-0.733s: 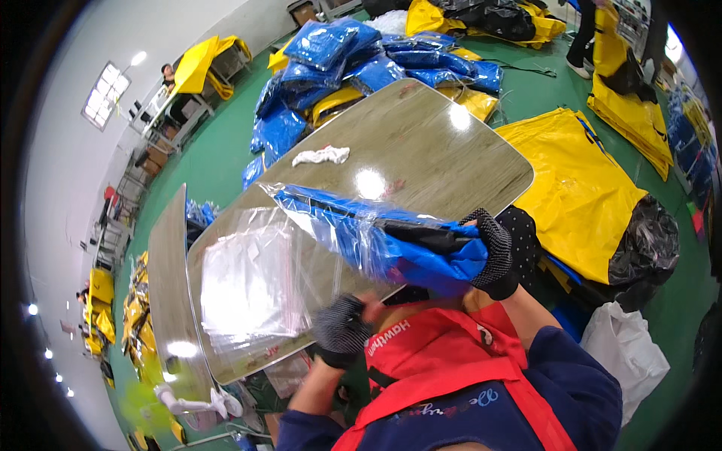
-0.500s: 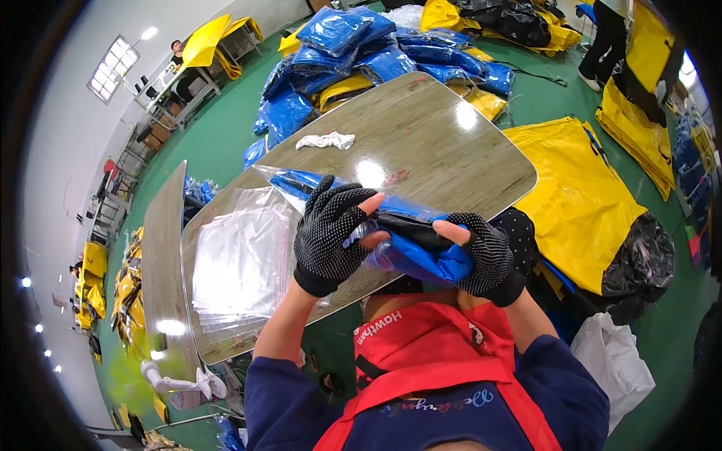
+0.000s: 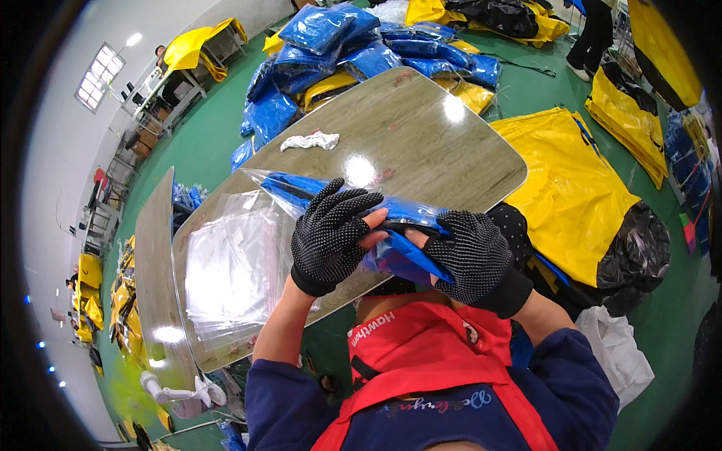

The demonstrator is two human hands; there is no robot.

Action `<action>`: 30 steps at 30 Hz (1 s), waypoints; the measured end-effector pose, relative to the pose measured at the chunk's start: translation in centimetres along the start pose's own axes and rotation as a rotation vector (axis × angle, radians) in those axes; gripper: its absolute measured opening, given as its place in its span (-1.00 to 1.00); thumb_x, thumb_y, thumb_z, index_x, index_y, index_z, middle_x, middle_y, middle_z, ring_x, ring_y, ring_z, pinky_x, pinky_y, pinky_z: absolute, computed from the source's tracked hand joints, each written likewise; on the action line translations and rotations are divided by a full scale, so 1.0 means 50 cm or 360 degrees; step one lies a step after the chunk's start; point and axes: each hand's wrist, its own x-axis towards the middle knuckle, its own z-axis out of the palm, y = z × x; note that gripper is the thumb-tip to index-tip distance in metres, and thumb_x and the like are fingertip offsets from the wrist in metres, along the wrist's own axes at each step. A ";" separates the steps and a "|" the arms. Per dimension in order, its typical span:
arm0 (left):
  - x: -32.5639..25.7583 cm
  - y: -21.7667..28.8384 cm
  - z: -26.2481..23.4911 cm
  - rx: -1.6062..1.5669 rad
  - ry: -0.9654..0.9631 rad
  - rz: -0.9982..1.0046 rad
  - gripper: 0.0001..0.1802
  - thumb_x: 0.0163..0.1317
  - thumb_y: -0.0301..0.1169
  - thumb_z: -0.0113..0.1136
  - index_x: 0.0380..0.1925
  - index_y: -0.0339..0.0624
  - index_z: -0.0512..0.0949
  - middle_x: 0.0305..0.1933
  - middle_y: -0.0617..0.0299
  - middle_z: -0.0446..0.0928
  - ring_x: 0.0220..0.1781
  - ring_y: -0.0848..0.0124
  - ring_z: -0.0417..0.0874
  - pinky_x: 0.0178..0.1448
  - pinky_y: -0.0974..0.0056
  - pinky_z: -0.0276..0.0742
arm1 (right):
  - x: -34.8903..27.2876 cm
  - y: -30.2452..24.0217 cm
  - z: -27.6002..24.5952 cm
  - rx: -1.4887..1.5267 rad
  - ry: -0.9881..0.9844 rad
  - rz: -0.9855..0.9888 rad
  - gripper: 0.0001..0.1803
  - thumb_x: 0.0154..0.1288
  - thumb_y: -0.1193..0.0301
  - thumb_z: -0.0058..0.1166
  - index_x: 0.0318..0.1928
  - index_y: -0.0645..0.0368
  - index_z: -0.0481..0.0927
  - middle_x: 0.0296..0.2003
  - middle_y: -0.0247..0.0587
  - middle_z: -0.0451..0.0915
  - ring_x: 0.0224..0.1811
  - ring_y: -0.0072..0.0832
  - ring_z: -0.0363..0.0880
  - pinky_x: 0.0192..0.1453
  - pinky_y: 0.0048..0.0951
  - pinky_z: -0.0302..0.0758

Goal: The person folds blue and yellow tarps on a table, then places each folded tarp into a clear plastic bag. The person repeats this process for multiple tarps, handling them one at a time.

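Observation:
A folded blue and black bundle (image 3: pixel 410 259) lies partly inside a clear plastic bag (image 3: pixel 265 179), held over the near edge of the table (image 3: pixel 444 143). My left hand (image 3: pixel 332 239), in a black dotted glove with bare thumb and fingertip, is closed on the bag's side and the bundle's left part. At the bundle's right end my right hand (image 3: pixel 481 259), gloved alike, grips the blue material with its bare thumb on top. The palms hide its far ends. Left of my left hand is a stack of flat clear bags (image 3: pixel 229 267).
Farther along the tabletop sits a crumpled white cloth (image 3: pixel 310 140). Bagged blue bundles (image 3: pixel 312 30) are heaped beyond it. Yellow sheets (image 3: pixel 564 180) lie at the right, near a white sack (image 3: pixel 613 353). A second table (image 3: pixel 154 263) stands at the left. People are in the background.
My right hand has moved in toward the left and turned over the bundle's end, its thumb now lower against the blue material. My left hand keeps its grip. The view has shifted slightly.

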 end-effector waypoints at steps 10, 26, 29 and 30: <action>-0.005 0.091 0.110 -0.0114 0.0622 -0.0365 -0.86 0.11 -0.36 0.26 -0.32 -0.08 0.65 -0.22 0.17 0.64 0.08 0.08 0.55 0.38 -0.15 0.11 | 0.003 -0.009 0.042 -0.0039 0.0395 0.0110 -0.62 0.07 0.36 0.16 -0.04 0.10 0.57 -0.18 -0.04 0.56 -0.18 -0.08 0.53 -0.12 -0.16 0.49; -0.389 0.066 0.123 -0.2157 0.0156 -0.2157 -0.27 0.10 -0.13 0.33 0.20 -0.28 0.33 0.11 0.08 0.48 0.11 0.27 0.51 0.20 0.17 0.42 | -0.356 0.059 0.227 0.1944 0.0252 0.1533 -0.66 0.19 0.20 0.23 -0.20 0.15 0.46 -0.30 -0.31 0.49 -0.22 -0.53 0.45 -0.05 -0.47 0.44; -0.394 0.097 0.123 -0.2342 -0.0057 -0.2395 -0.25 0.08 -0.08 0.34 0.18 -0.30 0.34 0.12 0.07 0.49 0.08 0.24 0.54 0.18 0.15 0.45 | -0.239 0.003 0.205 0.2257 0.0150 0.1794 -0.39 0.08 0.10 0.32 0.02 0.24 0.44 -0.10 -0.16 0.54 -0.09 -0.39 0.52 0.06 -0.34 0.49; -0.387 0.110 0.117 -0.2327 -0.0089 -0.2403 -0.25 0.08 -0.06 0.33 0.18 -0.30 0.35 0.11 0.08 0.49 0.08 0.23 0.54 0.18 0.15 0.45 | -0.231 -0.013 0.213 0.2318 -0.0113 0.1856 -0.30 0.09 0.10 0.32 0.12 0.26 0.40 -0.02 -0.13 0.53 -0.04 -0.38 0.52 0.09 -0.34 0.48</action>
